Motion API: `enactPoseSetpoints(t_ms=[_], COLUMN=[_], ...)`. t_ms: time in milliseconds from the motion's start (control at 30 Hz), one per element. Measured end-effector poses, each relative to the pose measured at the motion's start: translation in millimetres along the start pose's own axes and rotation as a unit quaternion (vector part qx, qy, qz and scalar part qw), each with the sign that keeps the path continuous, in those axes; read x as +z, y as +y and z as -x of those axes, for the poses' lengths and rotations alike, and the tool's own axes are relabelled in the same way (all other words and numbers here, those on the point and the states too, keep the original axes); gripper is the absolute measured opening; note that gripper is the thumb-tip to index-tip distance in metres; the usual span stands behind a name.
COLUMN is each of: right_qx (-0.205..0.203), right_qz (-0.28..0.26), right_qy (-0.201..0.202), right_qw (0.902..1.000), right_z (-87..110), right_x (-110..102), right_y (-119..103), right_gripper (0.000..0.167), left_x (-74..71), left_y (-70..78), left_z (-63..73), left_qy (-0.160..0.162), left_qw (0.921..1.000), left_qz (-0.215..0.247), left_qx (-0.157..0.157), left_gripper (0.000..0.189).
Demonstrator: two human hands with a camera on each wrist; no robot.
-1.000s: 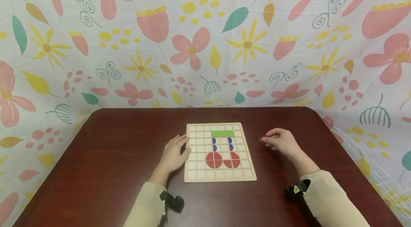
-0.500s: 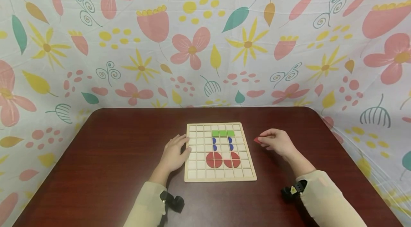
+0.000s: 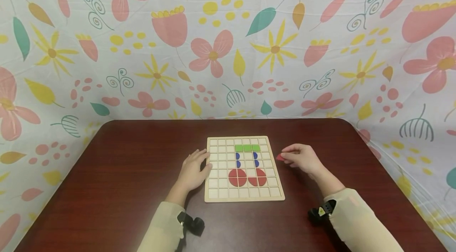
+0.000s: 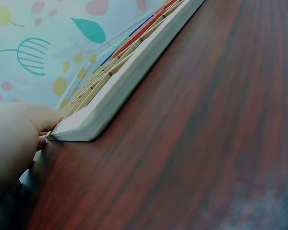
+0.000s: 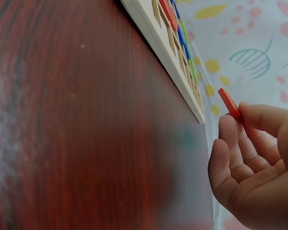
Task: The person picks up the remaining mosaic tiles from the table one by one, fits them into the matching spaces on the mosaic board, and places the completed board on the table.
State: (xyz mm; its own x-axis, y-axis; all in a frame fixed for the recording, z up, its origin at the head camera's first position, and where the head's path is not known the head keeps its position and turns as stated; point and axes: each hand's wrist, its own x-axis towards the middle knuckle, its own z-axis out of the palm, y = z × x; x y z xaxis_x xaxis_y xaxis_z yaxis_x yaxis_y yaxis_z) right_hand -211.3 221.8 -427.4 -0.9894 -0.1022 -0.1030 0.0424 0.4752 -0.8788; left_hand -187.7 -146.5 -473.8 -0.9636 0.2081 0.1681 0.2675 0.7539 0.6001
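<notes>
A wooden grid board [image 3: 218, 199] lies on the table, with green squares [image 3: 247, 148], blue half-rounds [image 3: 238, 160] and red quarter-round pieces [image 3: 237, 178] set in its cells. The right-hand red circle shows a pale cell at its upper left. My left hand [image 3: 193, 170] rests at the board's left edge, fingers relaxed, fingertips and thumb at the rim. Just off the board's right edge, my right hand [image 3: 302, 159] pinches a small flat red piece [image 5: 229, 102] between thumb and fingers; in the right wrist view it is held up above the table, seen edge-on.
A dark red-brown wooden table [image 3: 117, 180] spreads round the board on all sides. Behind it hangs a white cloth [image 3: 213, 85] printed with flowers and leaves. Black wrist cameras [image 3: 192, 224] sit on both sleeves.
My right hand has moved left toward the board, carrying the red piece with it. The left hand and the board have stayed in place.
</notes>
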Motion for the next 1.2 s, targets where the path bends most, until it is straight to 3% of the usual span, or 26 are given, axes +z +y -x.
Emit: enactPoseSetpoints(t_ms=[600, 1200], right_qx=[-0.011, 0.006], right_qz=[0.018, 0.0], right_qy=[-0.02, -0.037], right_qw=[0.9996, 0.9993], right_z=[-2.8, -3.0], right_x=[19.6, 34.7], right_y=[-7.6, -13.0], right_gripper=[0.033, 0.031], left_x=[1.3, 1.5], left_y=[-1.2, -1.6], left_z=[-0.8, -1.1], left_qy=[0.001, 0.003], left_qw=[1.0, 1.0], left_qz=[-0.005, -0.005], left_qx=[-0.001, 0.0], left_gripper=[0.045, 0.044])
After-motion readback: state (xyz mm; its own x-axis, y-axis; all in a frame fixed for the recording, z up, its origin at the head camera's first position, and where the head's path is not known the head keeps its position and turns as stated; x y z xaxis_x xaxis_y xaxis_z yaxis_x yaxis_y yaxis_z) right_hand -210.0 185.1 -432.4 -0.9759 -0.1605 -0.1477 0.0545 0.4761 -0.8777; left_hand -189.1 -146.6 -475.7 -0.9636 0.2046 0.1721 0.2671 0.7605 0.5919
